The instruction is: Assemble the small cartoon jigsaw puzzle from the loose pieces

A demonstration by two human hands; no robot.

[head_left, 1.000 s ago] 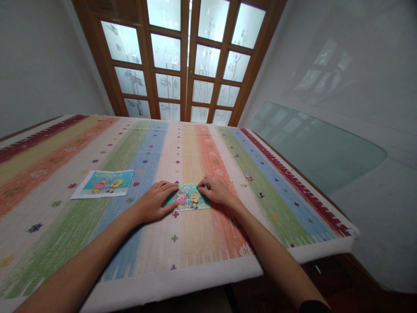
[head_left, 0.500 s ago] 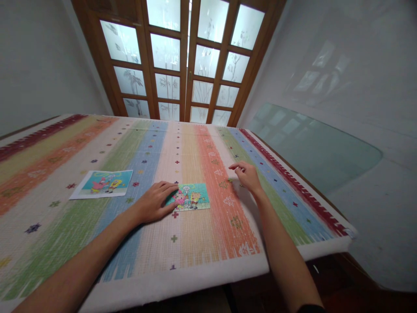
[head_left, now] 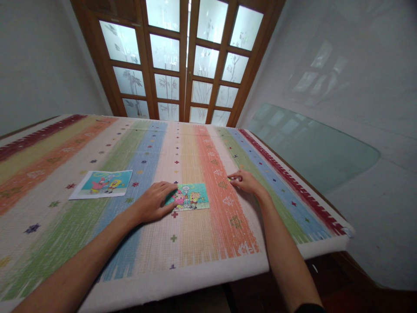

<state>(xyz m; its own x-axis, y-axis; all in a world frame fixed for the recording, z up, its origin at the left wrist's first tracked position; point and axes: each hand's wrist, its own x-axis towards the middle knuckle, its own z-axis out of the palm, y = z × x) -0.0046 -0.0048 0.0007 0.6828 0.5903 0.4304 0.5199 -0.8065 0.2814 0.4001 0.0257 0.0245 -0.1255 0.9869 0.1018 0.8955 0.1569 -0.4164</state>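
A small cartoon jigsaw puzzle point(head_left: 190, 197) lies flat on the striped tablecloth point(head_left: 182, 243) near the table's middle. My left hand point(head_left: 155, 201) rests flat on the cloth, fingers stretched out, fingertips touching the puzzle's left edge. My right hand point(head_left: 245, 181) is on the cloth to the right of the puzzle, apart from it. Its fingers are pinched together on a tiny loose puzzle piece point(head_left: 229, 179) at the fingertips. A printed picture point(head_left: 103, 183) with the same cartoon figures lies on the left.
The table's front edge runs just below my forearms, and its right edge point(head_left: 312, 204) is close to my right hand. Wooden doors with frosted glass panes point(head_left: 182, 61) stand behind the table. A glass sheet point(head_left: 312, 148) leans at the wall on the right.
My right hand left the puzzle's top right corner, moved right across the cloth, hovered with fingers apart, then dropped and pinched on a small piece. My left hand stayed put.
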